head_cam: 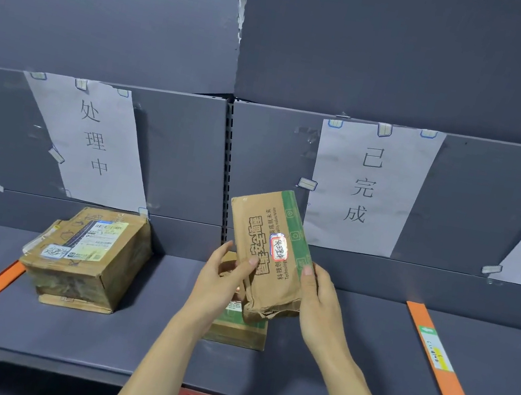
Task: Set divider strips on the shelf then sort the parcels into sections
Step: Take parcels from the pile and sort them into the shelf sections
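You hold the flat parcel (pixel 268 254) upright above the shelf (pixel 348 345), left hand (pixel 220 280) and right hand (pixel 320 302) each in a pinching grip on its lower edges, long axis pointing up toward the right-hand wall sign (pixel 368 188).

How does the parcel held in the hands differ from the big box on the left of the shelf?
The held parcel is flat and thin; the big box is thick and blocky. The held parcel is raised, tilted, gripped by the left hand and right hand; the big box rests on the shelf, untouched. The held parcel has a green stripe and a red-edged sticker; the big box carries a printed shipping label. Both are worn brown cardboard.
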